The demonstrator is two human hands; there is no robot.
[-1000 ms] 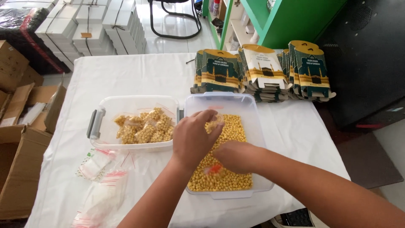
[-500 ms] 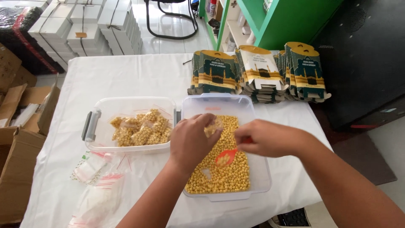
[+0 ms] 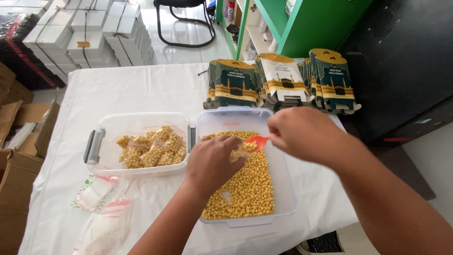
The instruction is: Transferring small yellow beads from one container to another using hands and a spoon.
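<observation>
My left hand (image 3: 212,163) grips a small clear plastic bag (image 3: 239,153) over a clear plastic tub (image 3: 283,189) filled with yellow chickpeas (image 3: 243,186). My right hand (image 3: 302,134) holds a small orange spoon (image 3: 257,140), its bowl tipped at the mouth of the bag. To the left stands a second clear tub (image 3: 111,123) with grey handle, holding several filled bags of chickpeas (image 3: 151,146).
Empty zip bags with red strips (image 3: 101,208) lie at the front left of the white tablecloth (image 3: 141,89). Stacks of flat green-and-gold cartons (image 3: 278,80) stand behind the tubs. Cardboard boxes (image 3: 19,141) sit left of the table, white boxes (image 3: 94,33) and a green shelf (image 3: 306,23) beyond.
My right hand lifted the orange spoon out of the chickpeas and carried it up to the bag in my left hand. The camera view shifted slightly.
</observation>
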